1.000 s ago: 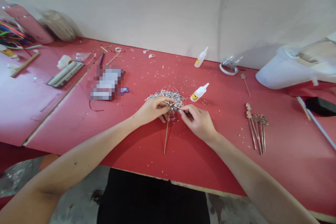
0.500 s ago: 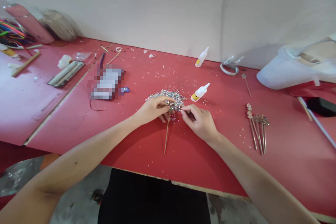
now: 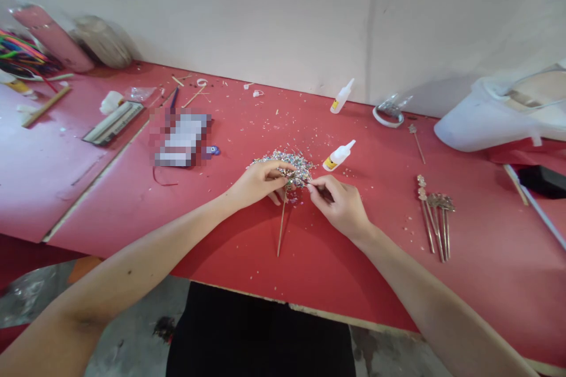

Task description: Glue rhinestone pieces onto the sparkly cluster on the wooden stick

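Observation:
My left hand [image 3: 264, 181] grips the top end of a thin gold stick [image 3: 281, 230], whose lower end points toward the table's front edge. Small shiny bits show at the stick's head between thumb and fingers. Just to the right, my right hand [image 3: 336, 203] is pinched closed at the pile's edge; what its fingertips hold is too small to name. Behind both hands lies a pile of multicoloured sparkling pieces [image 3: 299, 164]. A white glue bottle [image 3: 338, 156] with a yellow label lies beyond my right hand.
Finished-looking gold sticks [image 3: 435, 218] lie at the right, near a white bucket [image 3: 469, 118]. A second glue bottle [image 3: 341, 99] stands near the wall. At the left are a blurred-out phone-like object [image 3: 182, 140], a long box [image 3: 112, 123] and a pink bottle [image 3: 55, 38].
My right hand has moved slightly right, a little away from the stick's head. My left hand keeps its grip on the stick. The whole view has shifted very slightly.

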Demonstrator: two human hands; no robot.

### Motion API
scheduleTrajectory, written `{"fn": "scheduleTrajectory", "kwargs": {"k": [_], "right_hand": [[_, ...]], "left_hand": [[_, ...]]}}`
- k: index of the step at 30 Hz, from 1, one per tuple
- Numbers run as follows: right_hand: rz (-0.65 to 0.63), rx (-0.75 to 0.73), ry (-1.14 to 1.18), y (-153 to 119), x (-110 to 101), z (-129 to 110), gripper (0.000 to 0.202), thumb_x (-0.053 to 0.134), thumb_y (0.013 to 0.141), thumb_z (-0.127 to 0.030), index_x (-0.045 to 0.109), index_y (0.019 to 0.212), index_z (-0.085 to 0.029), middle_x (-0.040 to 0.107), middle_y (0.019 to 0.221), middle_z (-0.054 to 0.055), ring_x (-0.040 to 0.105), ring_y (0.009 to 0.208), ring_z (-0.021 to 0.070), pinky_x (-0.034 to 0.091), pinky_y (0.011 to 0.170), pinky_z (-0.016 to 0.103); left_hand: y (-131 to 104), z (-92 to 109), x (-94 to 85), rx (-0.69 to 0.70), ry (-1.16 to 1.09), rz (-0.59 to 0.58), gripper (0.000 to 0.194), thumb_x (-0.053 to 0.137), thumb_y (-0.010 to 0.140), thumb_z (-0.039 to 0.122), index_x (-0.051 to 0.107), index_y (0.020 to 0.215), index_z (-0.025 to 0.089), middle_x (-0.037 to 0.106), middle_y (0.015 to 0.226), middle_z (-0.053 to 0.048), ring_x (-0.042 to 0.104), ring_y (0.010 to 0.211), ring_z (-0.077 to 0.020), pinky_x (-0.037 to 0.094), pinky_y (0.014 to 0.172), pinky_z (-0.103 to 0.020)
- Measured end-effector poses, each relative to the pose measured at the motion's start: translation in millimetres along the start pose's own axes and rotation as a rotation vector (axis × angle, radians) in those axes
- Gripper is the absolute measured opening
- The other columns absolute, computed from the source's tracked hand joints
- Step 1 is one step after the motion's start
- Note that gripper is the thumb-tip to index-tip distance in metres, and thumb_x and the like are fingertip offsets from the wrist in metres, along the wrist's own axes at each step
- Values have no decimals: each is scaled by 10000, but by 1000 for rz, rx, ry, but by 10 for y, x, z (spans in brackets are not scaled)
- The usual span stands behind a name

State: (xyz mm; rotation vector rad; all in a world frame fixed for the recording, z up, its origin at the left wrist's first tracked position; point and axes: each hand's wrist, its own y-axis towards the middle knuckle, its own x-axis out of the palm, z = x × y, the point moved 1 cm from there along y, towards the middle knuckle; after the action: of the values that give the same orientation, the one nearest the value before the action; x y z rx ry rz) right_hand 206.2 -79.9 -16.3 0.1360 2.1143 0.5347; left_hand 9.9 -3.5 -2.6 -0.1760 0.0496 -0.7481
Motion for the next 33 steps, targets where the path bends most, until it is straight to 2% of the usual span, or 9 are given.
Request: {"fn": "scheduleTrajectory", "kwargs": {"k": [5,12,17,21,26,33], "right_hand": [[6,35,67,4,-16,-8,132,510,925,-309,588,927,-203,669,713,19,611,590,126,442,565,230],[-10,57,77,19,-22,-19,123,498,922,-306,569,922,-206,652,716,19,585,579,126,438,558,236],[-2,70,109,20,-36,-22,107,498,911,-299,552,888,-209,620,685,9,567,568,124,442,562,236],[-106,59,138,-6,-43,5,76,517,888,-284,539,859,-217,571,628,-24,516,520,102,411,531,216],[-260,-5,164,-26,-60,18,50,543,843,-229,523,798,-220,525,590,-57,456,481,74,371,514,196],[-284,-41,170,-32,-62,23,65,538,831,-227,525,768,-217,526,575,-61,444,467,69,357,505,193]], "left_hand": [[-4,34,-9,-25,-63,1,319,549,850,139,572,1167,112,712,843,-75,666,564,-112,588,553,-245],[-28,95,5,-19,-107,-12,302,562,842,135,580,1143,121,716,814,-56,678,577,-112,578,561,-219],[-31,95,-63,25,-80,57,350,545,854,163,547,1202,121,722,859,-72,689,610,-125,589,586,-236],[-12,76,-122,41,-15,110,360,533,856,158,542,1213,113,713,843,-71,687,615,-128,590,594,-241],[6,44,-141,19,-6,88,354,533,855,152,547,1206,106,722,877,-94,681,614,-130,603,604,-267],[12,38,-149,10,-11,84,319,542,844,143,553,1160,101,724,851,-91,674,603,-124,601,595,-262]]}}
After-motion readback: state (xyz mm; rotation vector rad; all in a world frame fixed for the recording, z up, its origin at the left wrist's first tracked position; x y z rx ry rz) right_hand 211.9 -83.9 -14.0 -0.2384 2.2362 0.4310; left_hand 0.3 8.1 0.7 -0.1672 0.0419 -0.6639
